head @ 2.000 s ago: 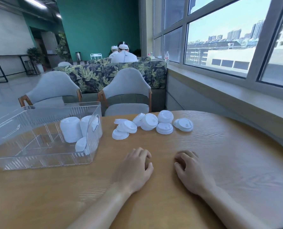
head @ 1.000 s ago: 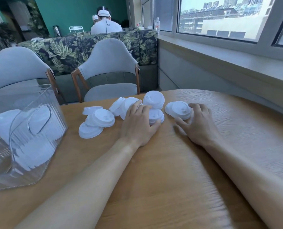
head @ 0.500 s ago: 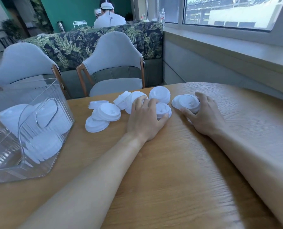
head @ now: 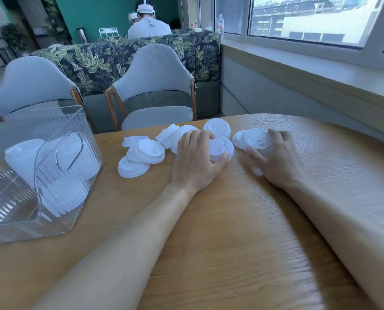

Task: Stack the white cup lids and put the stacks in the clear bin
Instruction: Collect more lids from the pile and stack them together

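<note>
Both hands are reaching across the round wooden table (head: 220, 231) into the loose white lids.

The ribbed clear bin (head: 52, 211), holding stacked lids (head: 25, 162), is sitting at the table's left; since half a second ago the view has been closing in while both forearms are staying stretched out. The left hand (head: 195, 162) is curling its fingers (head: 205, 136) and thumb round a domed plastic lid (head: 221, 148). The right hand (head: 276, 159) is grasping a small lid stack (head: 257, 139). Other lids (head: 148, 151) are lying scattered just left.

no legible text, labels or numbers anywhere
</note>
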`<control>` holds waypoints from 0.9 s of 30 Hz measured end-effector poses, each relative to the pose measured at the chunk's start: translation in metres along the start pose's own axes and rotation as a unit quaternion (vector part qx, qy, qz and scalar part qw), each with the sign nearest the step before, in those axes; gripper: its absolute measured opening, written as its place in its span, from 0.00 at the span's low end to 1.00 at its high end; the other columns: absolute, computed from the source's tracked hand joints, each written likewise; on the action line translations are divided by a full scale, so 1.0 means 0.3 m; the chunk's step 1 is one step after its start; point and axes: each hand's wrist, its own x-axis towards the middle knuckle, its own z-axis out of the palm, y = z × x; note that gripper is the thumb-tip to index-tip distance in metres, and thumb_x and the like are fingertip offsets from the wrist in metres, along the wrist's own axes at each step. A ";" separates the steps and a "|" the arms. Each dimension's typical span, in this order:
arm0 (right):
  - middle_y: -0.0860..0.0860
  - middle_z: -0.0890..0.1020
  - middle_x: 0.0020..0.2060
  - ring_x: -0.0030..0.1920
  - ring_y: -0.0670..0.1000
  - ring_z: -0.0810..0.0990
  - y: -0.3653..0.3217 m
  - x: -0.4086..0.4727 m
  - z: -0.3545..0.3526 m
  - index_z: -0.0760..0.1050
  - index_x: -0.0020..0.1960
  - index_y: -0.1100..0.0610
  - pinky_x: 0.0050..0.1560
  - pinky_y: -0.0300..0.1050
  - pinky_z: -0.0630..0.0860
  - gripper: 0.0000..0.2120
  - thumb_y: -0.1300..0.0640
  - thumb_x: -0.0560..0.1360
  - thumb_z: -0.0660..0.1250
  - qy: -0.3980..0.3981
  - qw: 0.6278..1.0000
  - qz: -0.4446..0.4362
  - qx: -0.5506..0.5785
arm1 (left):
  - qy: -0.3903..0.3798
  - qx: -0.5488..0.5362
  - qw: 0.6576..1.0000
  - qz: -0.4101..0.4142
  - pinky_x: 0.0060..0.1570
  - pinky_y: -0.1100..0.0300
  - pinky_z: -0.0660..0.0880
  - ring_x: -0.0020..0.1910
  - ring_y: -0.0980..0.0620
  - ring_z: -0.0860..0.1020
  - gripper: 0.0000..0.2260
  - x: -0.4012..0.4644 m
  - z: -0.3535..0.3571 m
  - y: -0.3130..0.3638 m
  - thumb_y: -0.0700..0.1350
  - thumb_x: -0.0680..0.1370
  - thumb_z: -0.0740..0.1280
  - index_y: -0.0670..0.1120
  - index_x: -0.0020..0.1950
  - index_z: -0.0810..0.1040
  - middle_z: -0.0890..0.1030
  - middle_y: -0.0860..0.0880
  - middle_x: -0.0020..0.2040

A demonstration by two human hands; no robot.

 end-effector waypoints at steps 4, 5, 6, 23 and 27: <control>0.52 0.64 0.70 0.69 0.54 0.70 -0.016 -0.040 -0.013 0.58 0.79 0.56 0.62 0.54 0.72 0.42 0.37 0.75 0.69 -0.011 1.000 -0.002 -0.006 | 0.011 -0.009 1.000 -0.005 0.65 0.54 0.67 0.60 0.48 0.71 0.22 -0.023 -0.023 0.012 0.62 0.75 0.64 0.47 0.60 0.74 0.77 0.52 0.57; 0.52 0.64 0.70 0.69 0.54 0.70 -0.020 -0.052 -0.017 0.58 0.79 0.57 0.62 0.53 0.72 0.42 0.37 0.74 0.69 -0.010 1.000 -0.003 -0.005 | 0.011 -0.011 1.000 -0.007 0.65 0.53 0.67 0.60 0.49 0.71 0.22 -0.033 -0.030 0.015 0.62 0.75 0.64 0.47 0.60 0.74 0.77 0.52 0.57; 0.53 0.65 0.70 0.69 0.55 0.70 -0.024 -0.066 -0.021 0.58 0.79 0.57 0.63 0.52 0.72 0.42 0.37 0.74 0.69 -0.010 1.000 -0.005 -0.002 | 0.011 -0.015 1.000 -0.011 0.64 0.53 0.68 0.60 0.49 0.71 0.21 -0.044 -0.037 0.018 0.61 0.75 0.65 0.48 0.60 0.74 0.77 0.52 0.57; 0.48 0.66 0.68 0.71 0.50 0.66 -0.116 -0.426 -0.104 0.59 0.79 0.51 0.66 0.51 0.69 0.41 0.33 0.74 0.66 -0.054 0.998 -0.022 -0.018 | -0.037 -0.068 0.993 -0.091 0.63 0.52 0.72 0.63 0.51 0.71 0.22 -0.331 -0.273 0.065 0.56 0.75 0.71 0.51 0.65 0.71 0.71 0.54 0.62; 0.43 0.67 0.64 0.69 0.47 0.65 -0.130 -0.494 -0.107 0.61 0.75 0.46 0.64 0.54 0.71 0.42 0.26 0.69 0.62 -0.071 0.997 -0.026 -0.007 | -0.059 -0.114 0.984 -0.123 0.63 0.55 0.72 0.62 0.55 0.71 0.24 -0.381 -0.327 0.063 0.56 0.72 0.73 0.53 0.65 0.70 0.72 0.57 0.59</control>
